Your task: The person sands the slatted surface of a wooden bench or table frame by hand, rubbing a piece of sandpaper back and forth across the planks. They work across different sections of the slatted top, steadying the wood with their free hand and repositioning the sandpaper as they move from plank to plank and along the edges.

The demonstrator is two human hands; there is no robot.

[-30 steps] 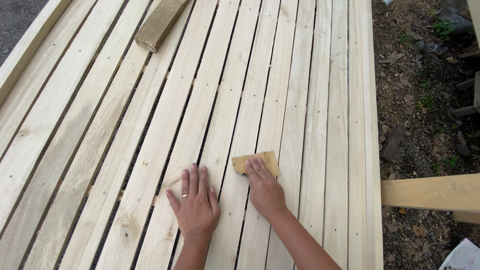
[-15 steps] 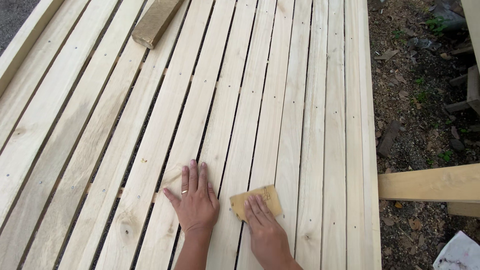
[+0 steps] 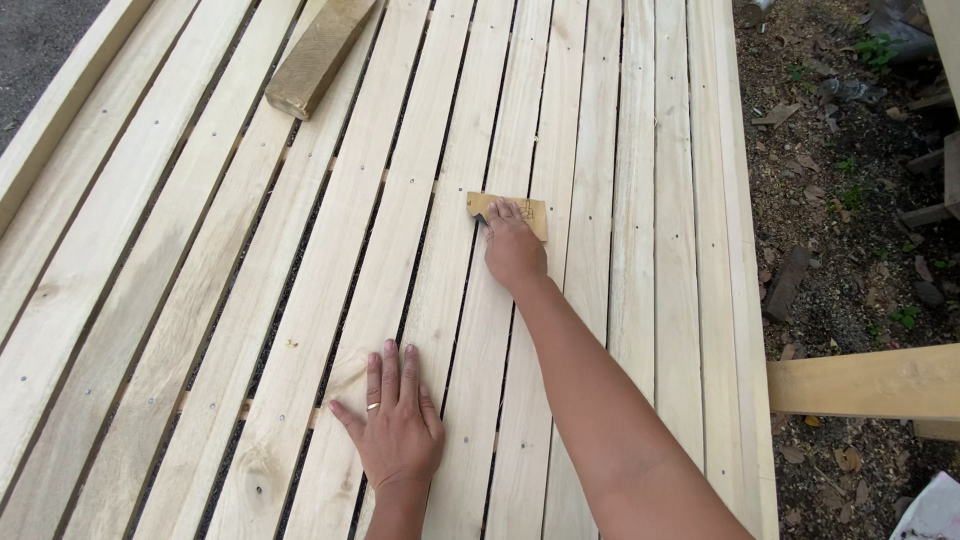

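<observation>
The right hand [image 3: 513, 250] lies with its fingers [image 3: 503, 212] flattened on a tan sheet of sandpaper [image 3: 508, 214], pinning it to a pale plank of the slatted wooden platform [image 3: 640, 200]; the fingers press rather than curl, so nothing is pinched. The sheet sits right of the platform's middle, nearer its right edge than its left. The left hand [image 3: 398, 425] rests palm-down with fingers spread, a ring on one finger, holding nothing, braced on a plank toward the platform's near edge.

Good sanding here likely calls for strokes that run with the grain along the plank, even pressure through flat fingers, and a sheet kept off the dark gaps between slats, where a corner could catch and tear. Screw heads dot the boards and may snag the paper.

A short wood block [image 3: 318, 55] lies near the far edge, well apart from both hands. Open plank runs ahead of and behind the sheet. Beyond the right edge lie bare ground with leaves [image 3: 840, 200] and a projecting beam [image 3: 870, 382].
</observation>
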